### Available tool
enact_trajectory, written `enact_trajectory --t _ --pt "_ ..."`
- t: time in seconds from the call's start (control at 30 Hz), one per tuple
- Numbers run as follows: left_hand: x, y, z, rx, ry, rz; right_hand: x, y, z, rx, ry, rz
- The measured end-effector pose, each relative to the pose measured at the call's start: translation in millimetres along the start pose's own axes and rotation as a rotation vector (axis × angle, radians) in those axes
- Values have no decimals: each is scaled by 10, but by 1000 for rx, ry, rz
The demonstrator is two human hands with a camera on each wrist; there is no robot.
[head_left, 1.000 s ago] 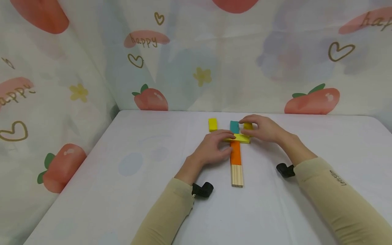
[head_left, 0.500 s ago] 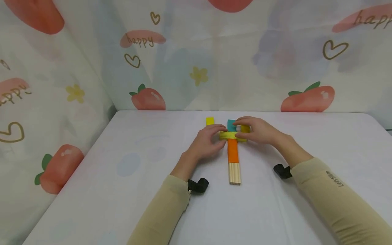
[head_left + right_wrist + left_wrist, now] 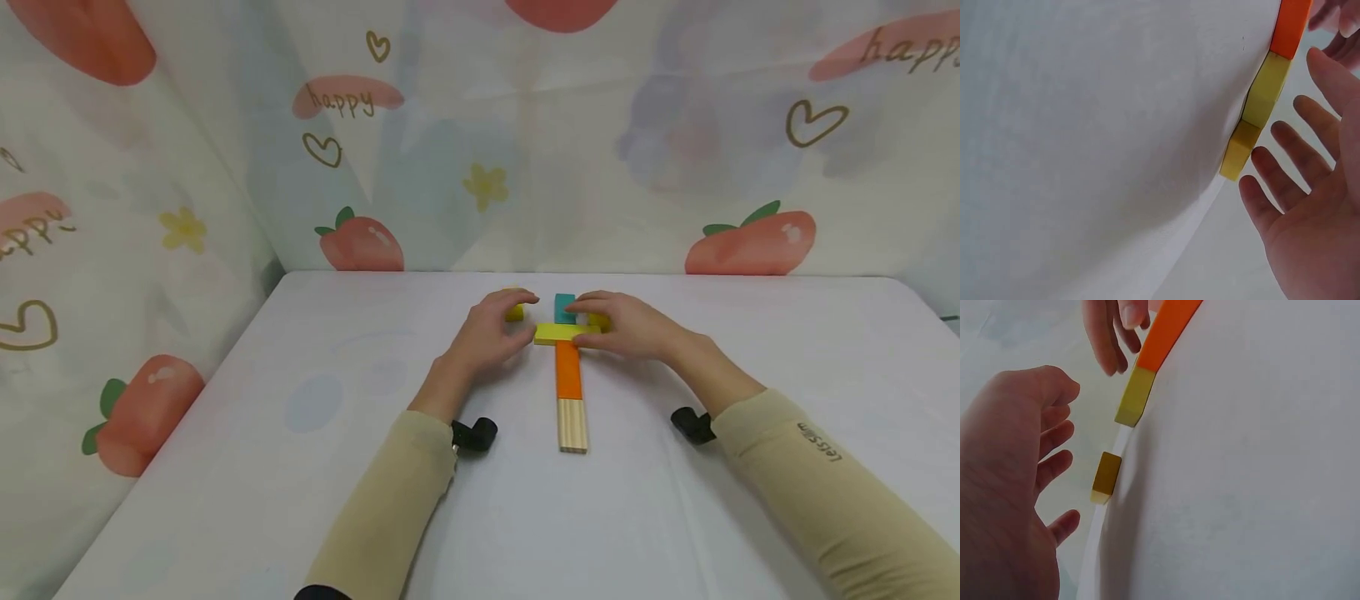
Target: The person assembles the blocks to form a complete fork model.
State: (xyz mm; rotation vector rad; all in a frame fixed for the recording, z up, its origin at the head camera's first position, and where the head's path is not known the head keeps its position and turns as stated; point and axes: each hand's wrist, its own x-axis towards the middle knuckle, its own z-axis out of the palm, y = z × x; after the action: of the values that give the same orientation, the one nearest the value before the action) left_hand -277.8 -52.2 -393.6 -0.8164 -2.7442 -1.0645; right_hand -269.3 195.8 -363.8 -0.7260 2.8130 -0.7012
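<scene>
A long yellow block (image 3: 553, 334) lies crosswise at the end of an orange block (image 3: 567, 371). A teal block (image 3: 565, 306) stands beyond it. My right hand (image 3: 637, 329) hovers over the right end of the crosspiece, with a small yellow block (image 3: 1240, 151) attached at that side. Its fingers are loosely spread and, in the right wrist view, grip nothing. My left hand (image 3: 487, 337) is curved loosely beside another small yellow block (image 3: 1107, 475), which it partly hides in the head view. A gap shows between that block and the long yellow block.
A plain wood block (image 3: 572, 427) lies below the orange one, in line with it. White cloth covers the table (image 3: 375, 500). A curtain (image 3: 480, 125) printed with fruit and hearts hangs along its back and left side.
My left hand has moved left, off the long yellow block and over to the left small yellow block. My right hand stays around the right end of the blocks.
</scene>
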Motion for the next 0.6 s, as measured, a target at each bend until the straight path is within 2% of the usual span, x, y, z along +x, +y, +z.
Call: enact_trajectory --t 0.33,0.6 --pt "137 -112 -29 35 -25 -93 -19 -70 9 -12 -3 -52" --pt "228 -203 -55 40 -40 -127 -27 -86 40 -26 -8 -57"
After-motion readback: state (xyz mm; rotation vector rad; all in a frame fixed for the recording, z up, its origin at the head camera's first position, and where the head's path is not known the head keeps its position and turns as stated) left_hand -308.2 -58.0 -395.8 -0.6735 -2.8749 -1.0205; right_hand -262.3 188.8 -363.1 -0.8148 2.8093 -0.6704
